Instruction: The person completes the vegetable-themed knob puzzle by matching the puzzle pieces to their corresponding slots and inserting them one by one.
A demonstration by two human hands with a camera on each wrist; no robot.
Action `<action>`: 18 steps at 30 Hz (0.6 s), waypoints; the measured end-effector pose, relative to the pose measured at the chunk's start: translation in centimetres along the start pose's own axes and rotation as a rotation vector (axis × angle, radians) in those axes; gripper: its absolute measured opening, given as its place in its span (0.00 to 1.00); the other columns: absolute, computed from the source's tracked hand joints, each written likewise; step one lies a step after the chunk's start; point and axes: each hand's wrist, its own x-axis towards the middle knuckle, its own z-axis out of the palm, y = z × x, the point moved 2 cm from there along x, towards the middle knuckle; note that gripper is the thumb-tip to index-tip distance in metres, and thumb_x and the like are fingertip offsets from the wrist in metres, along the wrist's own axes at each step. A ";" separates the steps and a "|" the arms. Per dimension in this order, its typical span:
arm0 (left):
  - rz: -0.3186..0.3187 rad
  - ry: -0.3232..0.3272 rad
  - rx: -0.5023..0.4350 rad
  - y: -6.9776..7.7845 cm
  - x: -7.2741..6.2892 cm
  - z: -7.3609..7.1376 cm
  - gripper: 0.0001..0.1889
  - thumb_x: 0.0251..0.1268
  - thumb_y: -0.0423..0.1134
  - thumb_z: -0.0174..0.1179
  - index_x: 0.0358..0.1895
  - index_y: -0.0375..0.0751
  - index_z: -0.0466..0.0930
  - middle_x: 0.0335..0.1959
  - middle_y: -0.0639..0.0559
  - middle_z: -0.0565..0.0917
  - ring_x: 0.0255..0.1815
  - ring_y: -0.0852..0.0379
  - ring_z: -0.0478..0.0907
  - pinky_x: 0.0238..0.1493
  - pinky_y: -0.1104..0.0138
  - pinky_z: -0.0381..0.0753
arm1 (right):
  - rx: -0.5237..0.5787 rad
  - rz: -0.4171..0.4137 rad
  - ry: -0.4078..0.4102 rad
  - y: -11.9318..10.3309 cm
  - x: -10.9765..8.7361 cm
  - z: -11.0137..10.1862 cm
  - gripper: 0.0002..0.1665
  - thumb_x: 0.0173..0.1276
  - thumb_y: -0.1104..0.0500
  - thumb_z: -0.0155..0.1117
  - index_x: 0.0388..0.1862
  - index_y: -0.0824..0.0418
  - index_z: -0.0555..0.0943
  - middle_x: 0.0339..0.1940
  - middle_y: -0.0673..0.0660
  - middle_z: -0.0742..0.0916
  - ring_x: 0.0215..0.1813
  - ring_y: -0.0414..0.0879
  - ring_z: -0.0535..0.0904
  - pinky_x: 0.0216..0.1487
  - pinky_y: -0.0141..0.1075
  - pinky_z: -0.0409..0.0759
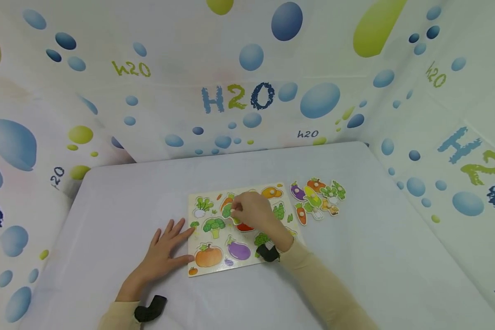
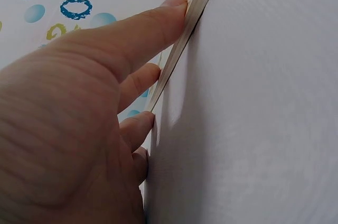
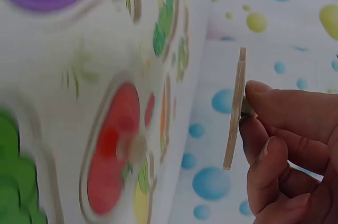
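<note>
Puzzle piece (image 3: 235, 118) by its knob (image 3: 246, 109) in right hand (image 1: 256, 212)

Your left hand (image 1: 167, 250) blocks the left edge of the vegetable puzzle board (image 1: 222, 234). Above the board, your right hand (image 1: 253, 213) holds a broccoli piece (image 1: 226, 211), and your right sleeve (image 1: 330, 284) bars the near right corner. A knob stands up from the red piece (image 3: 108, 155). Between your forearms you can reach the near edge; heaped vegetable cutouts (image 1: 312, 196) crowd the right edge, with passage beyond them across the white tabletop (image 1: 387, 256).
</note>
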 end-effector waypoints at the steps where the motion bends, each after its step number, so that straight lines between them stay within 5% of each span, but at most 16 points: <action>1: 0.004 0.005 -0.001 0.0 0.0 0.0 0.38 0.54 0.55 0.68 0.69 0.46 0.71 0.76 0.36 0.59 0.78 0.32 0.45 0.72 0.35 0.37 | -0.013 -0.004 -0.010 -0.5 0.1 0.4 0.03 0.62 0.56 0.70 0.32 0.54 0.87 0.27 0.46 0.85 0.27 0.37 0.74 0.23 0.26 0.71; 9: 0.004 -0.008 -0.007 -0.2 0.0 0.1 0.38 0.54 0.54 0.69 0.69 0.45 0.70 0.77 0.36 0.58 0.79 0.31 0.44 0.72 0.35 0.36 | -0.096 -0.008 -0.047 -3.2 0.8 3.0 0.04 0.62 0.53 0.71 0.31 0.52 0.88 0.26 0.44 0.85 0.23 0.35 0.72 0.18 0.25 0.68; 18: 0.014 -0.001 -0.007 -0.1 0.1 0.0 0.38 0.55 0.54 0.68 0.69 0.46 0.71 0.76 0.36 0.59 0.78 0.30 0.44 0.72 0.33 0.37 | -0.151 0.003 -0.055 -3.8 1.2 4.7 0.04 0.60 0.53 0.72 0.30 0.50 0.87 0.26 0.43 0.87 0.22 0.34 0.73 0.17 0.25 0.68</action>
